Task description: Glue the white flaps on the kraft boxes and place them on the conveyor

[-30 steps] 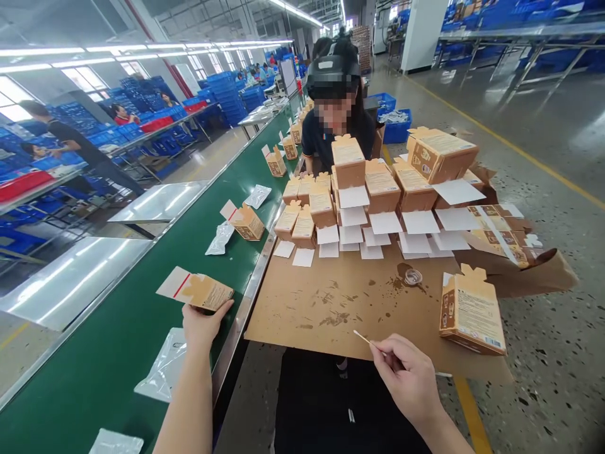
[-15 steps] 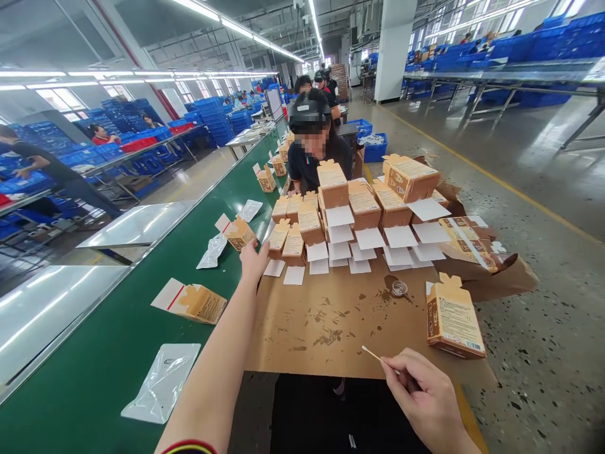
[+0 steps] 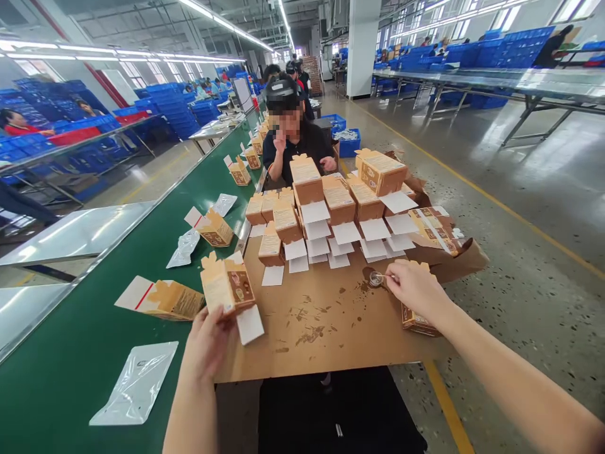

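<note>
My left hand (image 3: 208, 337) is closed on a small brown carton (image 3: 229, 284), held tilted near the table's left edge with its white flap hanging down. At the right, my right hand (image 3: 409, 284) pinches a cotton swab (image 3: 388, 277), whose tip is at a small clear dish (image 3: 376, 279) on the brown paper. Dark wet spots surround the dish. Partly hidden behind my right hand and forearm, another brown carton (image 3: 418, 321) stands on the table. Stacked cartons (image 3: 338, 202) with white flaps sticking out fill the far part of the paper-covered table (image 3: 302, 353).
Along the left runs a green conveyor belt (image 3: 61, 378), carrying open cartons (image 3: 170, 299) and silvery-white pouches (image 3: 137, 384). A co-worker (image 3: 288, 139) sits beyond the stack, one hand raised. Torn brown paper (image 3: 463, 265) overhangs the table's right side.
My left hand has picked up a carton from the front of the stack and drawn it nearer. My right hand has moved forward, bringing the swab to the dish. The view has shifted.
</note>
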{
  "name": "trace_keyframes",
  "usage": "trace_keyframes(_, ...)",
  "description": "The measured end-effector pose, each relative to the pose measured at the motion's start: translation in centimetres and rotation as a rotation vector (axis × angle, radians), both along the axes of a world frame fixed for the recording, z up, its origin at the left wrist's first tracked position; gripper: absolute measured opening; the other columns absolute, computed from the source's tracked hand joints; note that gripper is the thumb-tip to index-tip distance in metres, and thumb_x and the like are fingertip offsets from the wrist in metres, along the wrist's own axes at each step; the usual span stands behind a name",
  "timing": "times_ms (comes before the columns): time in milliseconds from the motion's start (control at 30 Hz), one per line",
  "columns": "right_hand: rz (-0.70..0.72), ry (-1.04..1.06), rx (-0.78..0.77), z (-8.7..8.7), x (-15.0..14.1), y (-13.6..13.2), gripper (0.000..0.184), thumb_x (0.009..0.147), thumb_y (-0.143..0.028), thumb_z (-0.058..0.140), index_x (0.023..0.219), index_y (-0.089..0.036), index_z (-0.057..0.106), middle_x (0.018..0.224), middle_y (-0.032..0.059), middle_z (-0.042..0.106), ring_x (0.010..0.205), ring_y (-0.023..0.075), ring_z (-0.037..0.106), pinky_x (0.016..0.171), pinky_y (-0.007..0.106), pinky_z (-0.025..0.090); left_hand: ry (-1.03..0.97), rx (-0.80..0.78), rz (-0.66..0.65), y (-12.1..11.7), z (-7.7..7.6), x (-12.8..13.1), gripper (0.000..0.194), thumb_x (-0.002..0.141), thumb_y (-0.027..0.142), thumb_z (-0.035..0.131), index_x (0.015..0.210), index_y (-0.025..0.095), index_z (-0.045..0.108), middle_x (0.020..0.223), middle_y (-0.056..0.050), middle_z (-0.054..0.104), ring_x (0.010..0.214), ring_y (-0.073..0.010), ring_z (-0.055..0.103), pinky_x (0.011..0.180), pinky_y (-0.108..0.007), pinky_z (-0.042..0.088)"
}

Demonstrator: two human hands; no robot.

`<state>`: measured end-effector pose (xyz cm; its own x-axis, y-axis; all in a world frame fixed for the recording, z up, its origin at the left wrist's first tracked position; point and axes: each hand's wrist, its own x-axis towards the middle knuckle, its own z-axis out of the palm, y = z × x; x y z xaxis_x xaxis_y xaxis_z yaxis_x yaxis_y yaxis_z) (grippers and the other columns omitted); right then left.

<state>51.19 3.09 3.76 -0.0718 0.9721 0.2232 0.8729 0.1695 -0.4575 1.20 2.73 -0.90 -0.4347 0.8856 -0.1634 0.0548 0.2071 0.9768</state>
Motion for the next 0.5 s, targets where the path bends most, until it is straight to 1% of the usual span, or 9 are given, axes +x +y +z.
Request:
trace_keyframes(67, 0.015, -0.02, -0.03, -0.8, -0.1, 1.1, 0.04, 0.098, -0.015, 0.073, 0.065, -0.027, 0.053, 0.07, -0.0002, 0.064, 0.063, 0.0166, 0.055, 0.062, 0.033, 0.032, -0.235, -0.047, -0.065, -3.1, -0.8, 1.5, 0.081, 0.071, 0.073, 0.098, 0.133, 0.024, 0.08, 0.149, -0.021, 0.087, 0.14, -0.048, 0.084, 0.112, -0.058, 0.072)
trace_keyframes(133, 0.039, -0.024, -0.033, -1.4, -0.1, 1.7, 0.044, 0.097, -0.014, 0.074, 0.062, -0.027, 0.05, 0.067, -0.0003, 0.062, 0.061, 0.0169, 0.055, 0.063, 0.034, 0.032, -0.312, -0.089, -0.126, -4.9, -1.0, 3.3, 0.088, 0.063, 0.065, 0.109, 0.135, 0.023, 0.083, 0.156, -0.022, 0.085, 0.15, -0.0521, 0.079, 0.122, -0.062, 0.068)
trace_keyframes(167, 0.049, -0.024, -0.031, -1.5, 0.1, 1.9, 0.046, 0.097, -0.014, 0.074, 0.061, -0.028, 0.049, 0.066, -0.0001, 0.062, 0.061, 0.0171, 0.055, 0.063, 0.034, 0.033, -0.32, -0.11, -0.163, -5.4, -1.0, 4.1, 0.089, 0.06, 0.062, 0.113, 0.134, 0.022, 0.084, 0.155, -0.023, 0.085, 0.152, -0.053, 0.078, 0.126, -0.064, 0.066)
trace_keyframes(233, 0.062, -0.018, -0.017, -1.4, 0.6, 1.9, 0.047, 0.1, -0.019, 0.074, 0.061, -0.029, 0.05, 0.066, 0.0005, 0.063, 0.06, 0.0175, 0.055, 0.062, 0.035, 0.034, -0.303, -0.136, -0.226, -5.4, -0.8, 5.4, 0.09, 0.058, 0.061, 0.117, 0.131, 0.02, 0.085, 0.151, -0.023, 0.087, 0.151, -0.0528, 0.078, 0.129, -0.065, 0.064)
trace_keyframes(333, 0.066, 0.001, 0.019, -0.7, 0.9, 0.6, 0.044, 0.109, -0.032, 0.072, 0.067, -0.03, 0.059, 0.07, 0.0017, 0.067, 0.059, 0.0178, 0.056, 0.059, 0.036, 0.036, -0.254, -0.106, -0.277, -4.6, -0.7, 6.5, 0.091, 0.057, 0.062, 0.119, 0.13, 0.02, 0.083, 0.146, -0.023, 0.088, 0.146, -0.0486, 0.081, 0.128, -0.063, 0.064)
trace_keyframes(400, 0.066, 0.061, 0.087, -0.7, -0.6, -1.5, 0.041, 0.115, -0.037, 0.068, 0.074, -0.029, 0.067, 0.073, 0.0018, 0.068, 0.06, 0.0177, 0.058, 0.058, 0.035, 0.039, -0.238, -0.089, -0.278, -4.1, -0.8, 6.9, 0.092, 0.056, 0.065, 0.119, 0.128, 0.021, 0.081, 0.145, -0.022, 0.089, 0.141, -0.0465, 0.084, 0.126, -0.062, 0.065)
trace_keyframes(433, 0.07, 0.118, 0.141, -1.0, -2.1, -2.9, 0.04, 0.117, -0.037, 0.066, 0.078, -0.029, 0.071, 0.073, 0.0012, 0.067, 0.061, 0.0176, 0.06, 0.058, 0.035, 0.041, -0.236, -0.089, -0.275, -4.0, -0.8, 7.1, 0.093, 0.055, 0.067, 0.119, 0.126, 0.021, 0.081, 0.144, -0.022, 0.089, 0.139, -0.0459, 0.084, 0.124, -0.061, 0.065)
trace_keyframes(500, 0.119, 0.28, 0.25, -2.3, -6.6, -5.9, 0.033, 0.118, -0.031, 0.065, 0.089, -0.028, 0.078, 0.075, -0.0003, 0.068, 0.063, 0.0171, 0.062, 0.058, 0.033, 0.046, -0.234, -0.094, -0.259, -4.0, -0.9, 7.3, 0.095, 0.053, 0.068, 0.119, 0.125, 0.021, 0.079, 0.143, -0.022, 0.089, 0.137, -0.0452, 0.085, 0.122, -0.061, 0.067)
